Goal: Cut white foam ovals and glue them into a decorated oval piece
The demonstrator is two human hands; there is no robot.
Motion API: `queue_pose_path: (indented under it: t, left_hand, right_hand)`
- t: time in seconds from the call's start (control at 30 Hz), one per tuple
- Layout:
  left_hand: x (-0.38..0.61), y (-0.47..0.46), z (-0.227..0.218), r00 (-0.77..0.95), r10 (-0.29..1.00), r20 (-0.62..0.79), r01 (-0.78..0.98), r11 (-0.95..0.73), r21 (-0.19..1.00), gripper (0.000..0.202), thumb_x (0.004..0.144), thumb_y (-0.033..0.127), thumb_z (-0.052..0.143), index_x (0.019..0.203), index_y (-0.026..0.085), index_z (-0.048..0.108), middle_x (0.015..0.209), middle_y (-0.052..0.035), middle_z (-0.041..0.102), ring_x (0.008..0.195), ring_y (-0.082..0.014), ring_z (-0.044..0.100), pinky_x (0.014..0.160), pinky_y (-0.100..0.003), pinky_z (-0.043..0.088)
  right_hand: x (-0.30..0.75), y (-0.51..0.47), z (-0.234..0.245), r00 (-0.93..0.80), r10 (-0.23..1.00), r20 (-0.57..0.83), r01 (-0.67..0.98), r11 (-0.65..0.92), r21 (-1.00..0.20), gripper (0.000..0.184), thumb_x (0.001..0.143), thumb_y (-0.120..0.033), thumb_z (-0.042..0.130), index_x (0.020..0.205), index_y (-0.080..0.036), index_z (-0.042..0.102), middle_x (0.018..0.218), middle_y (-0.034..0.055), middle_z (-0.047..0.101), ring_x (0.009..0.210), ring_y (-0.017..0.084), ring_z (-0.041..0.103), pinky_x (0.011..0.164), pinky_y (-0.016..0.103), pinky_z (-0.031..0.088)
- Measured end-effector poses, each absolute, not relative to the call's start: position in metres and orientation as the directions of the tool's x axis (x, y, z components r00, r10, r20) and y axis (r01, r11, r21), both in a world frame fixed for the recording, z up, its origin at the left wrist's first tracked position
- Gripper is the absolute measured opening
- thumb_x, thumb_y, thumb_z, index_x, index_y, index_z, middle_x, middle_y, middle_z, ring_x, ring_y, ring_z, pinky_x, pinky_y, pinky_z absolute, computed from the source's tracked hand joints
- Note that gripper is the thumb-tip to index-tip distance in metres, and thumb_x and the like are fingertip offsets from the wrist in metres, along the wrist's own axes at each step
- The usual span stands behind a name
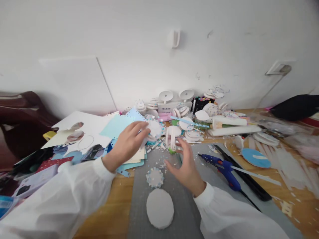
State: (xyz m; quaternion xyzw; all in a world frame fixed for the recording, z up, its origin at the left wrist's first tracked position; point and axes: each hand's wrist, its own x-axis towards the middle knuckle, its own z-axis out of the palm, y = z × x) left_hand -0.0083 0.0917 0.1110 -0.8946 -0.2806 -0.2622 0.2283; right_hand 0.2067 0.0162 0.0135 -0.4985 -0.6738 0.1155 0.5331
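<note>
My left hand (128, 142) reaches over the papers, its fingers and thumb closed at the left edge of a white disc (155, 127) with pale blue dots around its rim. Part of that edge is hidden behind the fingers. To the right, my right hand (185, 166) is open and holds nothing, thumb and fingers spread. Its fingertips are near a white tool with long narrow handles (171, 136). On the grey cutting mat (142, 205) below lie a small white disc trimmed with blue dots (155, 177) and a larger plain white oval (159, 208).
A blue glue gun (224, 167) and a long black bar (245, 176) lie to the right, near a blue disc (256, 157). White pieces, markers (201, 102) and rolls (231, 121) crowd the back by the wall. Papers (117, 126) and fabric spread at left.
</note>
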Motion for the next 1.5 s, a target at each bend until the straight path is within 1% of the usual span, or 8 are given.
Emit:
queue_pose_path:
  t: [0.07,0.3,0.6,0.8,0.93,1.07,1.33,1.5]
  left_hand:
    - [-0.014,0.061,0.102,0.687,0.349,0.638,0.600,-0.767,-0.226,0.026,0.085,0.004,0.050,0.108,0.015,0.053,0.121,-0.0147,0.057,0.115,-0.0259,0.050,0.093,-0.041,0.047]
    - [-0.033,-0.003,0.086,0.602,0.409,0.686,0.666,-0.731,-0.149,0.029,0.076,0.004,0.060,0.100,0.019,0.053,0.099,-0.0083,0.064,0.094,-0.0244,0.057,0.080,-0.038,0.048]
    - [-0.059,-0.035,0.084,0.374,0.599,0.708,0.700,-0.683,0.208,0.030,0.075,0.002,0.059,0.100,0.017,0.052,0.098,-0.0077,0.058,0.095,-0.0219,0.054,0.083,-0.035,0.043]
    - [-0.057,-0.046,0.085,0.333,0.693,0.640,0.626,-0.670,0.400,0.036,0.074,-0.001,0.054,0.104,0.018,0.051,0.102,-0.0062,0.056,0.099,-0.0196,0.052,0.086,-0.033,0.042]
    - [-0.059,-0.046,0.082,0.297,0.770,0.564,0.574,-0.616,0.539,0.043,0.070,-0.003,0.051,0.107,0.020,0.049,0.105,-0.0054,0.054,0.102,-0.0195,0.051,0.088,-0.033,0.041]
    - [-0.052,-0.039,0.079,0.335,0.787,0.519,0.451,-0.617,0.645,0.042,0.070,-0.001,0.053,0.106,0.021,0.050,0.104,-0.0054,0.053,0.101,-0.0203,0.051,0.087,-0.034,0.042]
    - [-0.026,-0.019,0.061,0.294,0.734,0.612,0.285,-0.679,0.677,0.045,0.070,0.001,0.056,0.110,0.022,0.054,0.105,-0.0075,0.054,0.103,-0.0228,0.052,0.088,-0.038,0.043]
    - [-0.013,-0.010,0.049,0.192,0.689,0.699,0.193,-0.725,0.661,0.043,0.078,0.010,0.056,0.118,0.023,0.051,0.119,-0.0109,0.050,0.116,-0.0253,0.048,0.099,-0.047,0.041]
  right_hand:
    - [0.203,0.014,0.024,0.052,0.792,0.608,0.538,0.491,-0.685,0.085,0.074,-0.026,0.070,0.142,-0.021,0.020,0.139,0.0159,0.034,0.126,0.029,0.039,0.097,0.047,0.045]
    - [0.218,-0.008,0.054,-0.221,0.671,0.708,0.614,0.660,-0.434,0.055,0.085,-0.015,0.056,0.136,-0.022,0.038,0.134,0.0118,0.048,0.126,0.024,0.043,0.106,0.044,0.036]
    - [0.248,0.025,0.076,0.038,0.624,0.781,0.751,0.498,-0.434,0.044,0.085,-0.028,0.058,0.127,-0.020,0.048,0.119,0.0123,0.060,0.109,0.025,0.057,0.094,0.041,0.046]
    - [0.232,0.116,0.097,0.034,0.667,0.744,0.779,0.449,-0.438,0.080,0.070,-0.048,0.071,0.132,-0.008,0.040,0.136,0.0252,0.045,0.128,0.040,0.039,0.104,0.060,0.031]
    - [0.204,0.064,0.107,-0.256,0.585,0.769,0.559,0.739,-0.376,0.056,0.084,-0.034,0.059,0.135,-0.021,0.038,0.140,0.0129,0.044,0.131,0.026,0.040,0.108,0.048,0.033]
    - [0.188,-0.006,0.104,-0.642,0.468,0.608,0.333,0.884,-0.328,0.053,0.084,-0.032,0.061,0.133,-0.021,0.042,0.137,0.0120,0.047,0.127,0.024,0.043,0.106,0.041,0.037]
    - [0.192,-0.015,0.076,-0.572,0.559,0.600,0.348,0.828,-0.439,0.040,0.085,-0.027,0.061,0.123,-0.018,0.050,0.121,0.0136,0.049,0.115,0.023,0.049,0.097,0.039,0.044]
    - [0.189,-0.015,0.058,-0.387,0.714,0.584,0.275,0.694,-0.666,0.024,0.078,-0.031,0.069,0.098,-0.023,0.058,0.102,0.0063,0.051,0.098,0.020,0.054,0.086,0.037,0.049]
